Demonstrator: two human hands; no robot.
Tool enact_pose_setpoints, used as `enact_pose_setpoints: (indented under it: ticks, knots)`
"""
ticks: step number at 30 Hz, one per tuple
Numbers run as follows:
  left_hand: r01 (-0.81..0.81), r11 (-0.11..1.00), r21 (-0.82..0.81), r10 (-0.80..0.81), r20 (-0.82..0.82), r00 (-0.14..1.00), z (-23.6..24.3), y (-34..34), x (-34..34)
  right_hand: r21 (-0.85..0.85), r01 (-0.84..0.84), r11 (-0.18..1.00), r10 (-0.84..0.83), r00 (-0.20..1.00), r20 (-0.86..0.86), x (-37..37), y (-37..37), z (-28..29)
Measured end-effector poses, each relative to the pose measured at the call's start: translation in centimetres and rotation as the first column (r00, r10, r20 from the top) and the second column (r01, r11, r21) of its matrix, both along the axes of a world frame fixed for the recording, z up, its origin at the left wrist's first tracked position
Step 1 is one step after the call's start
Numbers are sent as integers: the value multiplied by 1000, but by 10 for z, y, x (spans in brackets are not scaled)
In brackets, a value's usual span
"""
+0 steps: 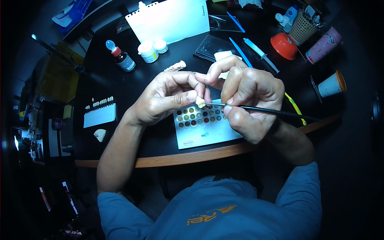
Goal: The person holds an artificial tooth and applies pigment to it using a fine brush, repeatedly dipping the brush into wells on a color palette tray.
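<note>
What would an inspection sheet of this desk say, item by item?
Surface: dark round table with wooden edge.
Job's things: left hand pinches a small tooth-shaped piece; right hand holds a thin brush to it, above a palette of colour wells.
Clutter: dropper bottle, two small jars, shade-tab rack, red bowl, white pad, blue tools.
Hands: both closed in grips.
Cables: nothing seen.
Surroundings: dim, cluttered shelves at left.
</note>
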State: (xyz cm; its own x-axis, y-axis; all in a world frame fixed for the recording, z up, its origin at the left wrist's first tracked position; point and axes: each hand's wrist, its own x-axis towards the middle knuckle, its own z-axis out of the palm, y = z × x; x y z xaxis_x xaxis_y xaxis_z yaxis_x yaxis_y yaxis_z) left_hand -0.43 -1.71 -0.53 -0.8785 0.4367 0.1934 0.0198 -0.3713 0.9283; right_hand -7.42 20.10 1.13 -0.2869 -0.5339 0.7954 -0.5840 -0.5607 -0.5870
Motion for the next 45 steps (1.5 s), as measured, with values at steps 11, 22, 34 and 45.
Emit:
enact_pose_setpoints:
  ticks: [11, 22, 34, 45]
  knots:
    - [46, 999, -20, -47, -41, 998, -2, -2, -2, -1, 7, 1000, -7, 1000, 17, 1, 0, 0]
    - [24, 999, -32, -25, -49, 998, 0, -1, -1, -3, -24, 1000, 24, 1000, 16, 1, 2, 5]
    - [-162, 984, 72, 173, -195, 965, -8, 0, -7, -78, 144, 987, -155, 973, -169, 5, 8, -1]
    - [-204, 979, 26, 205, -217, 954, -5, -1, -5, -157, 186, 970, -215, 957, -193, 5, -1, -4]
